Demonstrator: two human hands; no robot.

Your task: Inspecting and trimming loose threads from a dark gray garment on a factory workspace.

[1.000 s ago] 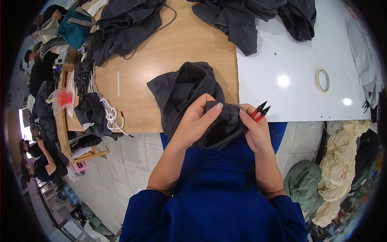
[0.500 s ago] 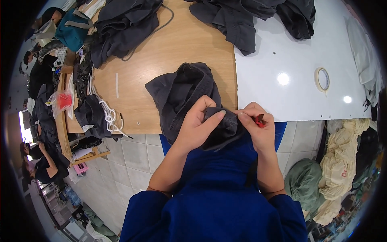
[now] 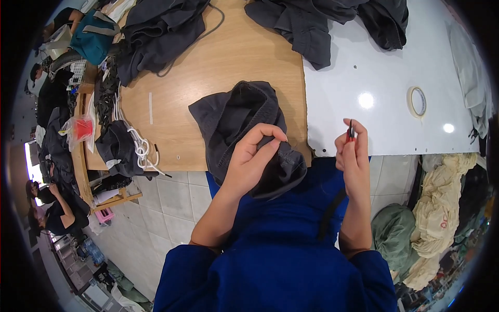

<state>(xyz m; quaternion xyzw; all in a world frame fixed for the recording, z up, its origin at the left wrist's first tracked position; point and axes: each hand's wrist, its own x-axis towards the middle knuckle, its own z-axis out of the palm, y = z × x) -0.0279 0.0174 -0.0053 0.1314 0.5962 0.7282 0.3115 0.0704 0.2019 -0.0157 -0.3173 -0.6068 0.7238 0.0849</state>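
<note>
A dark grey garment [image 3: 236, 117] hangs over the front edge of the wooden table [image 3: 234, 57] and down onto my lap. My left hand [image 3: 254, 161] pinches a fold of its cloth near the hem. My right hand [image 3: 352, 153] has come off the cloth and is raised to the right, over the edge of the white table [image 3: 374, 78]. It grips small red-handled thread snips [image 3: 351, 131], blades pointing up.
More dark garments [image 3: 156, 31] are piled at the back of the wooden table and across the seam [image 3: 312, 26]. A tape roll [image 3: 417, 101] lies on the white table. White cord [image 3: 138, 145] and dark cloth sit at the left. Cloth bundles [image 3: 442, 208] lie on the floor at the right.
My right hand has pulled away from the garment to the right with the snips, turning them upright. My left hand keeps its pinch on the fold.
</note>
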